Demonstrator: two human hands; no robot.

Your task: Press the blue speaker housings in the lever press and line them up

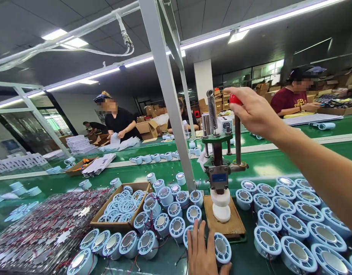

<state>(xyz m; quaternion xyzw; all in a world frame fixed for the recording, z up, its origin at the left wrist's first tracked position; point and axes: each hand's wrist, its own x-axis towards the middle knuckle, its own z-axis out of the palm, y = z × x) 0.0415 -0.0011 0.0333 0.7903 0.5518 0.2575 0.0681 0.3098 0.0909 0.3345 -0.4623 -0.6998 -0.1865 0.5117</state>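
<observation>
My right hand (249, 109) is closed round the red knob (235, 100) on the upright lever of a hand press (218, 177). Below the press head, a white round pad sits just over a white round base (221, 213) on a brown board (239, 226). Near the bottom centre, my left hand (201, 248) has its fingers spread; a blue round part (222, 247) with a silver disc lies between its fingers and thumb, apparently touched by them. Another blue part is partly hidden behind the fingers.
Rows of blue round parts (283, 205) stand to the right, with more left of the press. A cardboard box (97, 225) holds blue rings. Wired metal pieces (58, 225) lie far left. A metal post (171, 99) rises behind; several people work beyond.
</observation>
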